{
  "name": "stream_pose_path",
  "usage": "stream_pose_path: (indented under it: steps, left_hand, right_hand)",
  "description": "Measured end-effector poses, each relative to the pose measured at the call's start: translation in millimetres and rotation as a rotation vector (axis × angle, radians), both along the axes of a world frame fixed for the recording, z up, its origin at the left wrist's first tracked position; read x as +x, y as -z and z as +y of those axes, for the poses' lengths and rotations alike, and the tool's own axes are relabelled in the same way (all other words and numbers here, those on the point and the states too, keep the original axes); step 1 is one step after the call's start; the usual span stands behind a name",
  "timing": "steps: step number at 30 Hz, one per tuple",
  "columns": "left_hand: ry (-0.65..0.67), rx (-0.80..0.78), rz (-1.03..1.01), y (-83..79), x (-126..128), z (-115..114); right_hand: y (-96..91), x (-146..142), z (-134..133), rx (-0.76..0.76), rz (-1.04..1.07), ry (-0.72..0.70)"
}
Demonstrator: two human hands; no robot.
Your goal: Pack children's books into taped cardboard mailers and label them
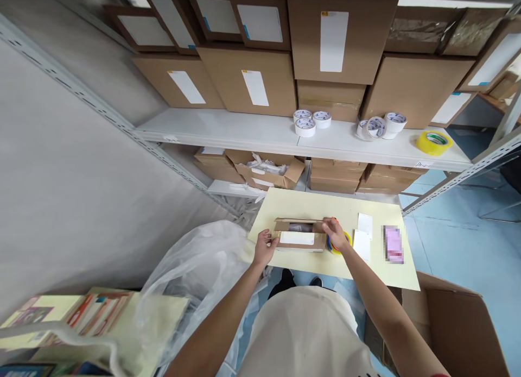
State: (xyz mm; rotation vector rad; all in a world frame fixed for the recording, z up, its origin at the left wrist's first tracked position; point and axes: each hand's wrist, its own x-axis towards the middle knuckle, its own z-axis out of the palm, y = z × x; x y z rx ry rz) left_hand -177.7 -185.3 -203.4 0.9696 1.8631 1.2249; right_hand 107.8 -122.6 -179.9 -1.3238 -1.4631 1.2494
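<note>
A small flat cardboard box (pixel 299 233) with a white label lies on a pale yellow table (pixel 317 263), its top flap partly raised. My left hand (pixel 265 246) rests against the box's left end, fingers curled on its edge. My right hand (pixel 334 233) grips the box's right end, fingers closed over the corner. A tape dispenser (pixel 341 244) with red, blue and yellow parts sits right behind and under my right hand. Two white cards (pixel 363 234) lie just to the right.
A blurred pink item (pixel 393 244) lies at the table's right. Metal shelving behind holds many labelled cardboard boxes, white tape rolls (pixel 311 121) and a yellow tape roll (pixel 433 142). A clear plastic bag (pixel 195 274) is at my left, an open carton (pixel 451 317) at my right.
</note>
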Motion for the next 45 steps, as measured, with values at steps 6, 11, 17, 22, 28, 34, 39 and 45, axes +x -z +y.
stream_pose_path:
  steps: [6, 11, 17, 22, 28, 34, 39, 45]
  left_hand:
    - [0.141, 0.093, 0.453, -17.8, 5.1, -5.5]
    - [0.592, 0.157, 0.910, -41.4, 26.0, -0.4]
    - [0.835, 0.035, 1.062, -33.2, 41.0, 2.3]
    - [0.848, 0.021, 1.078, -27.9, 40.6, 0.3]
    - [0.840, 0.043, 1.055, -27.5, 41.6, -4.4]
    - [0.801, 0.118, 0.989, -21.3, 39.4, -9.8]
    - [0.796, 0.181, 0.910, -20.3, 38.2, -9.5]
    - [0.800, 0.163, 0.550, -28.9, 30.7, -4.2]
  right_hand:
    - [-6.4, -1.5, -11.0, 0.128, -0.335, -0.064]
    - [-10.4, -9.5, -11.3, 0.132, -0.398, -0.079]
    - [1.9, 9.6, -26.5, 0.060, -0.489, 0.051]
    - [37.2, 21.4, -44.1, -0.138, -0.648, 0.156]
    - [38.8, 7.6, -32.2, -0.316, -0.643, 0.069]
    - [-23.8, 44.9, -22.7, -0.192, -0.292, 0.275]
    - [-94.8, 20.4, -1.0, -0.009, -0.167, 0.196]
    - [-109.2, -30.3, 12.3, -0.142, -0.265, -0.004]
